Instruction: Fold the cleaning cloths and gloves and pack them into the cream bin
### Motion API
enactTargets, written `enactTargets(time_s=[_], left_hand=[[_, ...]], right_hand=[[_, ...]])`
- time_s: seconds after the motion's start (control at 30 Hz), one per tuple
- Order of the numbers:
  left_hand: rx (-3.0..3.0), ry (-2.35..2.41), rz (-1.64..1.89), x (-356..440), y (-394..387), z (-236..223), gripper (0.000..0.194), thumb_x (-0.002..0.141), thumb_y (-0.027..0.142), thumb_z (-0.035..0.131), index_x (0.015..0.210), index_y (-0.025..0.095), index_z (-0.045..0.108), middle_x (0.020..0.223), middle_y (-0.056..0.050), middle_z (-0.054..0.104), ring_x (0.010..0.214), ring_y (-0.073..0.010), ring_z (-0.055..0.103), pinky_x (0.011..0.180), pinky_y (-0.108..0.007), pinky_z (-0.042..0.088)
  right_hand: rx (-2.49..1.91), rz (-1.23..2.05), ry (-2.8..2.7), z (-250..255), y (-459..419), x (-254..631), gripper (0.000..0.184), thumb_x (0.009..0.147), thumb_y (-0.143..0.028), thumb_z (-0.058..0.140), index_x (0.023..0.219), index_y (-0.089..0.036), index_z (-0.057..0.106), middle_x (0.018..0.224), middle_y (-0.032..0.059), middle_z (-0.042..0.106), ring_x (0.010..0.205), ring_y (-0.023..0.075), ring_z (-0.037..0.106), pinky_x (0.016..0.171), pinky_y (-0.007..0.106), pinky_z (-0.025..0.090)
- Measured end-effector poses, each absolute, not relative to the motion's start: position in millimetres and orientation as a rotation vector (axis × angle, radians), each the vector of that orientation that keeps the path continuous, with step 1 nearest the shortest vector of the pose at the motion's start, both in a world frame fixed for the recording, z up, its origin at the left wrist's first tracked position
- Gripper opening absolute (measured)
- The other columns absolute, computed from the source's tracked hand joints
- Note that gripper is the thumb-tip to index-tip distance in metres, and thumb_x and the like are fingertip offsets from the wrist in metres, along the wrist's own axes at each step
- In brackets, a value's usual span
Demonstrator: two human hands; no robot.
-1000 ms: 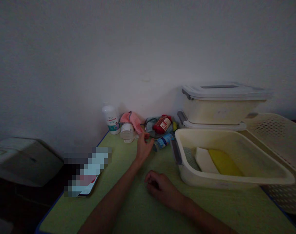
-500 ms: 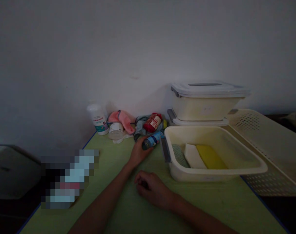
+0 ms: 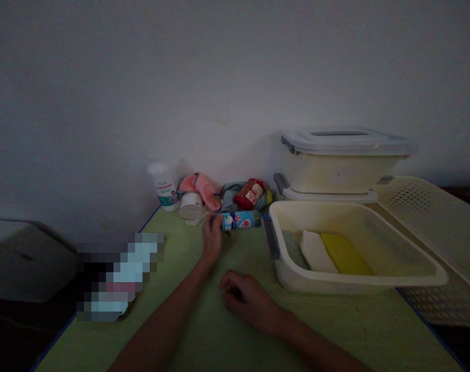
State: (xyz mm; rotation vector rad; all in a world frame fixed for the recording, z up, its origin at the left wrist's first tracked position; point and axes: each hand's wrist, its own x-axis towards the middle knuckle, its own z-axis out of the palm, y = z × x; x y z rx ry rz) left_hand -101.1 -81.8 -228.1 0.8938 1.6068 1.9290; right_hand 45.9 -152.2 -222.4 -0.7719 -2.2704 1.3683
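My left hand (image 3: 212,236) is closed round the left end of a bottle with a blue label (image 3: 240,220), which lies sideways. Just behind it, a red-labelled container (image 3: 249,194) rests on a grey-blue cloth (image 3: 229,195). My right hand (image 3: 252,299) lies nearer to me on the green tabletop (image 3: 204,320), its fingers curled in with nothing visible in them. To the right stands an uncovered cream bin (image 3: 335,284). Inside it are a greenish patterned cloth (image 3: 295,250), a white folded cloth (image 3: 316,253) and a yellow one (image 3: 345,254).
Against the wall are a white bottle (image 3: 163,188), a small white tub (image 3: 191,206) and a pink cloth (image 3: 204,191). A lidded bin (image 3: 339,173) stands behind the uncovered one. A perforated basket (image 3: 432,217) is at right, a blurred-out flat item (image 3: 128,276) at left.
My left hand has shifted left to the bottle's end, and the bottle has turned from slanting to nearly level. My right hand keeps its pose. The view has swung slightly.
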Motion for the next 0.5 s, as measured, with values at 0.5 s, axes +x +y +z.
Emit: enactTargets(time_s=[0.5], left_hand=[[0.286, 1.319, 2.153, -133, -80, -227, 0.025, 0.067, 0.045, 0.041, 0.066, 0.021, 0.040, 0.052, 0.007, 0.041, 0.042, -0.0075, 0.040, 0.041, -0.019, 0.029]], right_hand=[[-0.737, 1.368, -2.270, -222, -152, 46, 0.017, 0.073, -0.006, 0.044, 0.081, -0.020, 0.047, 0.060, -0.0063, 0.042, 0.055, 0.0089, 0.041, 0.050, 0.019, 0.030]])
